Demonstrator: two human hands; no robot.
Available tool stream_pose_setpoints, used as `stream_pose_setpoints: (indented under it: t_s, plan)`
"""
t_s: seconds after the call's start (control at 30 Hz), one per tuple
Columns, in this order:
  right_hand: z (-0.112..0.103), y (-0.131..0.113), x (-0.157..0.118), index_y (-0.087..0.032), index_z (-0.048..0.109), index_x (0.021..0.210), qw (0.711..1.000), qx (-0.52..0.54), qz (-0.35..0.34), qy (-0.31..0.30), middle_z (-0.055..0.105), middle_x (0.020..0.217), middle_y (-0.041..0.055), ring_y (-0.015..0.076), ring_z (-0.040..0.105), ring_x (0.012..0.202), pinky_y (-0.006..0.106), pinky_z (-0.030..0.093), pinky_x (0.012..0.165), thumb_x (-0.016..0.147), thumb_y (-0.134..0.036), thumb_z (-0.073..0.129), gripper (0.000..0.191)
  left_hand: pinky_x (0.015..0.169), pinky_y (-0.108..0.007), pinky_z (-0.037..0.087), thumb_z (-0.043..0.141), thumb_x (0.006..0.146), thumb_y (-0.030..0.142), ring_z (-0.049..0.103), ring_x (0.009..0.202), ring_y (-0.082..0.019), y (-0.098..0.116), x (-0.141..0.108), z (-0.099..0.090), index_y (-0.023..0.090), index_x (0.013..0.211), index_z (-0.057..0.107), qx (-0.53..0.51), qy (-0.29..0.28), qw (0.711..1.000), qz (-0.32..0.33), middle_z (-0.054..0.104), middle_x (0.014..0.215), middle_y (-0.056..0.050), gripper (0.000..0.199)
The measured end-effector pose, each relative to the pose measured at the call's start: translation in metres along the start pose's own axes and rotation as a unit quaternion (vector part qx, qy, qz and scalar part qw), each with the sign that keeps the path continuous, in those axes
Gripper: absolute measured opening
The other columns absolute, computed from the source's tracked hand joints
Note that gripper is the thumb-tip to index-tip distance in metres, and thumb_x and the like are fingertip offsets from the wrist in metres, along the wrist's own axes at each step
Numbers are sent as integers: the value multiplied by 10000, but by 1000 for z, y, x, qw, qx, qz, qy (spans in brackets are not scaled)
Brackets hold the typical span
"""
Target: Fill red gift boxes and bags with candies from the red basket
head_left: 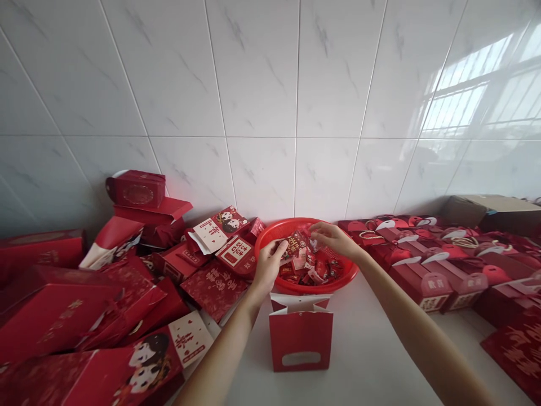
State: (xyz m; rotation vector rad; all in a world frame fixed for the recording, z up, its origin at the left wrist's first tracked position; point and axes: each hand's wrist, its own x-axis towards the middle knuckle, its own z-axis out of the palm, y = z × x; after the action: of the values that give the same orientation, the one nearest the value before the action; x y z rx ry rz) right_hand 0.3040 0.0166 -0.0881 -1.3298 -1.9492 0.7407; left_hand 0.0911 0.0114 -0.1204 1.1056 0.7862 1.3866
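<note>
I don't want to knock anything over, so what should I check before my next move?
1. Red bag upright: ok.
2. Bag's top open: ok, its edges stand apart.
3. Small packets within reach: ok, in the red basket just behind the bag.
4. Left hand and right hand clear of the bag: ok, both at the basket.
5. Left-hand pile neatly stacked: not ok, loosely heaped.
6. Bag's inside empty: cannot tell.

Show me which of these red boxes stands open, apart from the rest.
The upright box with a pale window, just in front of the basket. Its top gapes and nothing crowds it; the others are in the left heap or the right rows.
</note>
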Motion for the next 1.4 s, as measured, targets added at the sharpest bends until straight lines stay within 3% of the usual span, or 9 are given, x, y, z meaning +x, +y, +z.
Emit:
stream_pose_setpoints:
  t_s: [0.07,0.2,0.43,0.63,0.77,0.93,1.1,1.2,1.4]
  plan:
    - [-6,9,-1,-191,662,1094,992,-102,36,-67,700,1018,75,218,664,893,324,537,777,842,-478,662,382,750,-338,613,872,534,547,619,864,-193,1,0,1,155,751,719,-11,3,1000,-2,676,843,-26,473]
    - [1,20,-4,-192,719,856,954,-189,96,-210,680,783,35,214,631,702,299,485,619,546,-394,886,406,736,-317,620,879,531,541,603,837,-171,3,-1,2,149,730,706,-14,-1,1000,-5,661,822,-13,472]
    - [32,17,4,-238,727,1059,935,-188,90,-286,663,747,1,139,566,531,245,411,476,641,-292,760,422,761,-350,622,843,607,524,639,899,-213,-1,-2,-1,158,768,718,13,-15,1000,1,688,876,-37,419]
    - [47,20,7,-256,765,903,950,-156,47,-267,636,638,-30,118,524,513,215,373,466,615,-177,715,302,808,-388,619,835,615,541,655,923,-224,-3,-1,-2,164,812,728,19,-26,999,1,704,905,-45,439]
    - [39,28,15,-193,657,628,973,-154,52,-163,564,555,-1,151,538,556,247,398,531,616,-111,689,90,790,-385,620,838,609,540,655,922,-232,0,-2,-1,162,810,735,14,-28,999,-6,711,900,-55,440]
    - [16,42,20,-178,636,759,993,-78,71,-55,615,657,12,202,625,687,280,478,606,694,-170,685,81,771,-366,619,849,578,540,620,869,-203,2,-2,0,160,776,733,14,-23,1000,-7,654,812,-25,444]
    - [4,46,11,-161,632,981,989,69,97,-90,704,781,34,197,684,694,284,558,566,749,-328,705,295,755,-352,617,842,588,535,585,820,-175,0,-1,-1,159,775,729,14,-26,1000,-5,609,784,-5,434]
    - [3,46,7,-154,631,998,981,128,100,-105,716,810,46,186,690,696,266,565,556,691,-378,771,405,773,-354,612,837,605,518,577,812,-168,-1,0,-2,162,788,728,16,-24,1000,-3,600,779,-1,415]
    - [3,43,6,-143,660,981,975,179,86,-101,667,722,-10,127,637,633,209,519,526,658,-326,798,395,786,-378,611,825,614,533,581,796,-172,-2,1,-3,162,783,716,26,-27,999,-4,586,750,4,421]
